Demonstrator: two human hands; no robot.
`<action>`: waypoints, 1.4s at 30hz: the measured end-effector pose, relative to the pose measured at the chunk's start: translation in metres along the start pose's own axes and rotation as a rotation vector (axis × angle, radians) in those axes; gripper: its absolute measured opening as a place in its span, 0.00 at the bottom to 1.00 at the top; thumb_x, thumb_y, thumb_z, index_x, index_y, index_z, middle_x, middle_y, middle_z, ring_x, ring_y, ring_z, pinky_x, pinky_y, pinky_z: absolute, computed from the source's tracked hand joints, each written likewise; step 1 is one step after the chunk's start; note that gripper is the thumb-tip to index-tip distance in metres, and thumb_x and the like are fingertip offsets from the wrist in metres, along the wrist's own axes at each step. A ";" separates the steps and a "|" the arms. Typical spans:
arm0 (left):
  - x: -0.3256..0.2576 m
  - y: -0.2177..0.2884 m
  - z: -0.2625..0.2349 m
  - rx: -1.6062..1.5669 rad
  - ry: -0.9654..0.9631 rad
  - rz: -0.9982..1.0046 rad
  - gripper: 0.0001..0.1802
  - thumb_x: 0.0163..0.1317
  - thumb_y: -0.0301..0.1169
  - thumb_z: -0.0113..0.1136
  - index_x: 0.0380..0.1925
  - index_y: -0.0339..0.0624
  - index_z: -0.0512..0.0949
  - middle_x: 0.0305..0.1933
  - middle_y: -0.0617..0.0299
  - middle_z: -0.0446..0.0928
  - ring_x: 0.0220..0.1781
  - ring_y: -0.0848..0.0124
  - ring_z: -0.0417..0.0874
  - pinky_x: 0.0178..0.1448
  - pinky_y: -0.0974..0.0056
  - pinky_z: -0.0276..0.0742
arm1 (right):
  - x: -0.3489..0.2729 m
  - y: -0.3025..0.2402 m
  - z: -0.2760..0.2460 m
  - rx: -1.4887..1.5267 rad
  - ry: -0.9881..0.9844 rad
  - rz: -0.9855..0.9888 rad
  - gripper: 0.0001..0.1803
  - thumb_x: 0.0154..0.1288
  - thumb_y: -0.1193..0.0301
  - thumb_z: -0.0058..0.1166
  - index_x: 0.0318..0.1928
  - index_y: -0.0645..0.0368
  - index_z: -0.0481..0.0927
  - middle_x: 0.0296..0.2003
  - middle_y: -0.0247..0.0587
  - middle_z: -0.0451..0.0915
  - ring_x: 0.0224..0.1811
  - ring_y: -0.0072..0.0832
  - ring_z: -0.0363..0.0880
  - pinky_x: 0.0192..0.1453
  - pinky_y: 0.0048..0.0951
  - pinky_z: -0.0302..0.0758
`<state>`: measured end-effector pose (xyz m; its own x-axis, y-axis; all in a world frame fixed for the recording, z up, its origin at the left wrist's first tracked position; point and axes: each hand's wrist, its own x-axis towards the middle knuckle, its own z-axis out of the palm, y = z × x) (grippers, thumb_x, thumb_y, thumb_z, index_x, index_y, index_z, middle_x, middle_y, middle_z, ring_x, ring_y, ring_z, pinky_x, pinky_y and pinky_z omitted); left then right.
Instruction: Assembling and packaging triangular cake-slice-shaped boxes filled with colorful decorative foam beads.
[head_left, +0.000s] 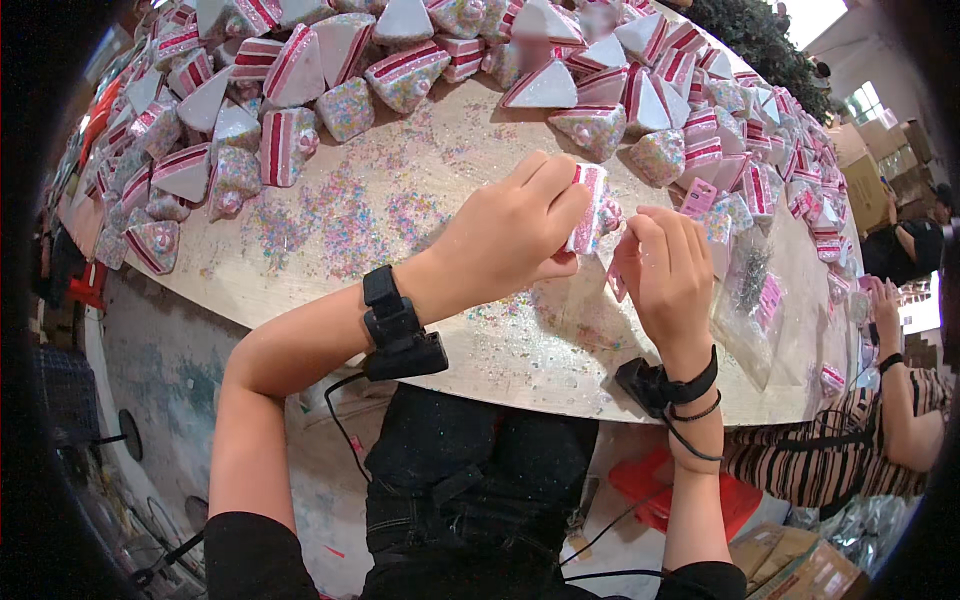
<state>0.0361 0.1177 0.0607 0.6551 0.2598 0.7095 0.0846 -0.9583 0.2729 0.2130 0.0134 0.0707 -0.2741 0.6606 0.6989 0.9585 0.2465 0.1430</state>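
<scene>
My left hand (pixel 530 215) is closed round a toy cake slice (pixel 590 205) with white and pink layers and a sprinkled edge, held above the table. Just right of it, my right hand (pixel 665 260) has its fingers pinched on a small pink tag (pixel 617 278), which is mostly hidden by the fingers. The right fingertips are close to the slice's decorated end; whether a string joins tag and slice is too small to tell. Each wrist wears a black strap with a small device.
A heap of similar cake slices (pixel 400 75) lines the table's far side. Loose sprinkles (pixel 340 230) cover the pale tabletop (pixel 480 375). On the right lie a clear plastic bag (pixel 745 320) and a pink card (pixel 698 197). Another person's arm (pixel 890 350) is at the right edge.
</scene>
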 end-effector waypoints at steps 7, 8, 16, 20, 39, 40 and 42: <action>0.000 0.000 -0.003 -0.011 -0.098 -0.061 0.28 0.38 0.32 0.73 0.39 0.34 0.70 0.44 0.52 0.69 0.48 0.55 0.72 0.47 0.58 0.77 | -0.009 0.011 0.003 0.299 -0.069 0.213 0.13 0.47 0.82 0.60 0.36 0.61 0.74 0.28 0.41 0.72 0.32 0.38 0.74 0.37 0.35 0.70; 0.000 0.000 -0.004 -0.006 -0.092 -0.057 0.28 0.38 0.32 0.73 0.39 0.34 0.70 0.44 0.52 0.69 0.48 0.55 0.72 0.47 0.58 0.77 | -0.008 0.014 0.003 0.319 -0.067 0.233 0.14 0.47 0.82 0.60 0.36 0.61 0.74 0.27 0.41 0.71 0.31 0.39 0.73 0.36 0.36 0.70; -0.003 0.000 0.003 -0.089 -0.031 -0.078 0.25 0.37 0.31 0.72 0.32 0.38 0.68 0.37 0.52 0.67 0.42 0.53 0.71 0.44 0.54 0.71 | -0.007 0.008 0.000 0.352 -0.072 0.219 0.12 0.48 0.82 0.60 0.35 0.60 0.74 0.29 0.41 0.73 0.32 0.39 0.74 0.37 0.35 0.70; -0.004 -0.002 0.003 -0.093 -0.006 -0.089 0.25 0.36 0.31 0.73 0.32 0.38 0.68 0.37 0.52 0.66 0.42 0.53 0.71 0.44 0.55 0.71 | -0.009 0.009 0.003 0.389 -0.052 0.279 0.12 0.49 0.81 0.61 0.34 0.60 0.74 0.28 0.41 0.74 0.32 0.38 0.74 0.37 0.35 0.70; -0.006 -0.002 -0.007 0.060 -0.103 0.039 0.27 0.36 0.32 0.72 0.37 0.39 0.70 0.40 0.55 0.68 0.44 0.57 0.73 0.41 0.58 0.76 | -0.006 0.007 -0.014 0.559 -0.131 0.301 0.10 0.55 0.82 0.58 0.40 0.63 0.80 0.33 0.43 0.81 0.36 0.38 0.80 0.41 0.33 0.75; -0.006 -0.003 -0.006 0.042 -0.099 0.037 0.27 0.36 0.32 0.72 0.38 0.39 0.70 0.39 0.56 0.68 0.44 0.57 0.73 0.41 0.58 0.76 | -0.006 0.010 -0.018 0.670 -0.219 0.408 0.10 0.58 0.82 0.58 0.42 0.64 0.82 0.35 0.43 0.84 0.38 0.35 0.83 0.43 0.30 0.77; -0.003 -0.003 -0.011 0.055 -0.127 0.072 0.27 0.37 0.33 0.72 0.38 0.39 0.70 0.40 0.56 0.68 0.44 0.57 0.73 0.41 0.58 0.76 | -0.005 0.019 -0.026 0.798 -0.272 0.482 0.11 0.59 0.81 0.57 0.44 0.64 0.81 0.36 0.42 0.84 0.39 0.31 0.83 0.44 0.29 0.77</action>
<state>0.0261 0.1214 0.0647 0.7502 0.1763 0.6373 0.0727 -0.9800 0.1855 0.2343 -0.0036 0.0876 0.0296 0.9334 0.3576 0.6653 0.2486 -0.7040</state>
